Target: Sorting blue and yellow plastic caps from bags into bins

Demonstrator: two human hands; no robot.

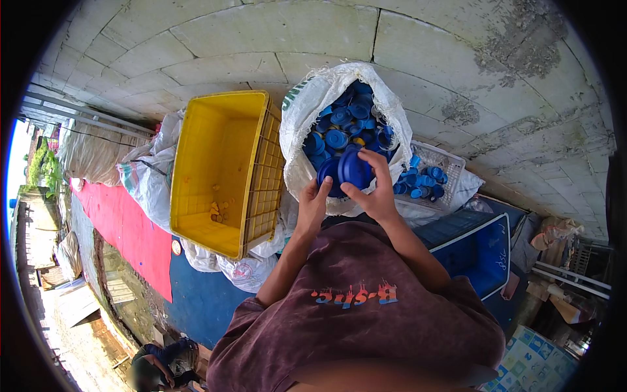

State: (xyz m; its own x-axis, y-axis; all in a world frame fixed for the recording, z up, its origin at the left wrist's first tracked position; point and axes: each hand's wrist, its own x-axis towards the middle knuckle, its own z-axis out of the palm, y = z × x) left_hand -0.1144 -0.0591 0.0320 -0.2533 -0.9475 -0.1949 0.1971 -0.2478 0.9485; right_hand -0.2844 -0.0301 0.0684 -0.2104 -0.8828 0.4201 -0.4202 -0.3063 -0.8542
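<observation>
Two dark blue round plastic lids are held side by side over an open white woven sack (297,169). My left hand (313,198) grips the left lid (329,171) by its lower edge, thumb up. Fingers and thumb of my right hand (376,191) pinch the right lid (354,169) at its rim. The two lids overlap or touch; which one cannot be told. Inside the sack lie many blue plastic caps and lids (338,138), with a little yellow among them.
Left of the sack stands a yellow plastic crate (215,147) with a few small yellow pieces at one end. On the right are a pale basket (453,169) of light blue caps and a dark blue crate (477,259). A block wall (323,29) rises behind. Another person (164,365) sits lower left.
</observation>
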